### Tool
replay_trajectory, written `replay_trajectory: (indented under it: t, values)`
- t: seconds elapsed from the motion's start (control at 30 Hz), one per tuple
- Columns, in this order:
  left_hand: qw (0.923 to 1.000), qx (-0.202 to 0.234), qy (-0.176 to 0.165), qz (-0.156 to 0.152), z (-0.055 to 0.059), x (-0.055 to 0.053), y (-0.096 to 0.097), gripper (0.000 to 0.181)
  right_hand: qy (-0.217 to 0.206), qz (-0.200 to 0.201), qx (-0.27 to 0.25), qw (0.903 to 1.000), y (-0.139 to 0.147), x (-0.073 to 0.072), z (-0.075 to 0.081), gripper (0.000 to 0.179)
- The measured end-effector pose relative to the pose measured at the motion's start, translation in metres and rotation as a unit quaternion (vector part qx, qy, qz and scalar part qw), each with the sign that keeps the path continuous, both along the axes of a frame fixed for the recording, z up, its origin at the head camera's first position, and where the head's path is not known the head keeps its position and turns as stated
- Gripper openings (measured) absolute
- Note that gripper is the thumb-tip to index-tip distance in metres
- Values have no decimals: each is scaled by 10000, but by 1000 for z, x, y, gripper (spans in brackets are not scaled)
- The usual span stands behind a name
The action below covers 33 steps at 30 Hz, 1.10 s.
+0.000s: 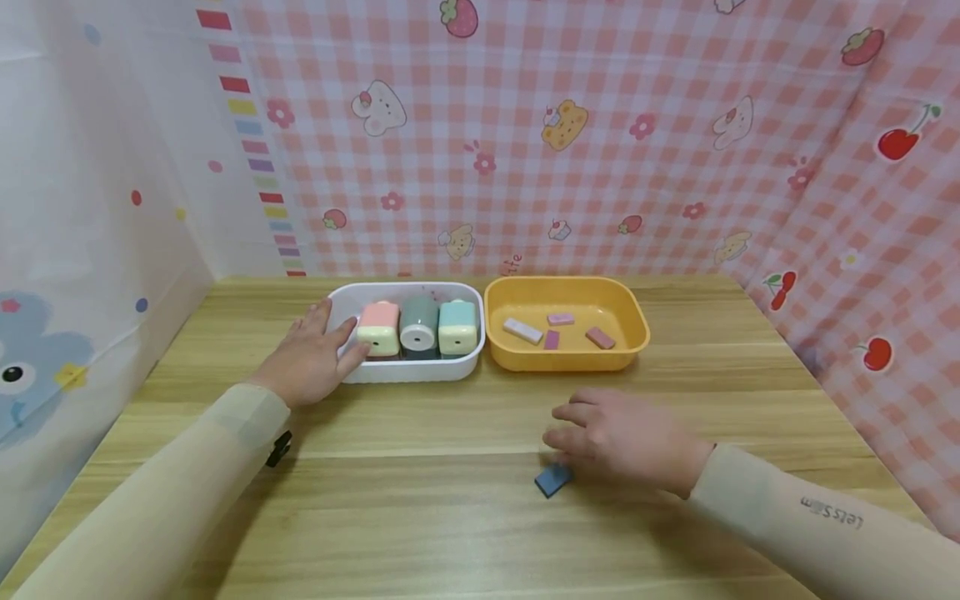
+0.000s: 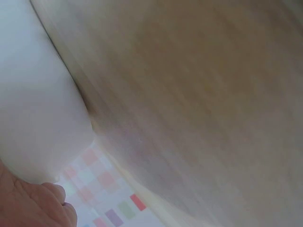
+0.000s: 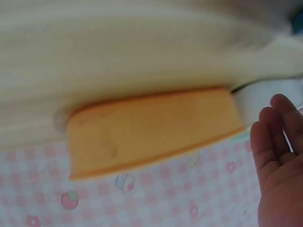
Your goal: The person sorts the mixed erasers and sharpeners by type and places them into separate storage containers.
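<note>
In the head view my left hand (image 1: 306, 358) rests at the left end of a white tray (image 1: 408, 371), its fingers spread over the rim. Inside that tray stand a pink-and-cream container (image 1: 379, 329), a grey-green one (image 1: 418, 321) and a light blue-and-cream one (image 1: 457, 327), each with a small dark hole in front. My right hand (image 1: 626, 437) hovers over the table in front of the yellow tray (image 1: 566, 360), fingers loosely extended and holding nothing. Right by its fingertips is a small flat blue block (image 1: 553, 480), its upper end slightly blurred.
Several small pink, purple and whitish blocks, among them a pale one (image 1: 522, 331), lie in the yellow tray. Both trays stand side by side at the back of the wooden table (image 1: 420, 517). Behind hangs a pink checked curtain (image 1: 510, 100), with more cloth at both sides.
</note>
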State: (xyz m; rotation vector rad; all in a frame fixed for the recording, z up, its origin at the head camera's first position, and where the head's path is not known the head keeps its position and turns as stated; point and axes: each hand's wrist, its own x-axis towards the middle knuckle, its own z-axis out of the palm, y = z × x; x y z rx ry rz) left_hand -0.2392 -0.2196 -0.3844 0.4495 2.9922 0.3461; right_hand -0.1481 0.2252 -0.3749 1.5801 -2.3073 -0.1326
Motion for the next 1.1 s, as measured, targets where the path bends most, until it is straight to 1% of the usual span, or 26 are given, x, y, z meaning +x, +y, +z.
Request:
replay_trajectory:
  t: [0.07, 0.17, 0.37, 0.43, 0.6, 0.67, 0.83, 1.1]
  values:
    - [10000, 6, 0, -8, 0, 0, 0, 84, 79, 34, 2, 10000, -2, 7, -5, 24]
    - [10000, 10, -2, -13, -1, -1, 0, 84, -5, -13, 4, 10000, -6, 14, -12, 25]
    - [10000, 11, 6, 0, -2, -1, -1, 85, -202, -67, 258, 9994, -10, 22, -20, 25]
    - [10000, 16, -3, 1, -2, -1, 0, 85, -306, -134, 257, 9991, -11, 24, -21, 26]
    - [10000, -9, -5, -15, -1, -1, 0, 85, -631, -491, 125, 9967, -13, 31, -24, 27]
    - [10000, -28, 6, -25, -2, -1, 0, 85, -592, -577, 142, 9965, -14, 33, -24, 28]
    - [10000, -25, 11, -30, -2, -1, 0, 86, -371, -648, 257, 9969, -15, 36, -25, 31]
    - [10000, -24, 23, -33, -2, -1, 0, 86, -319, -919, 225, 9950, -19, 40, -29, 32]
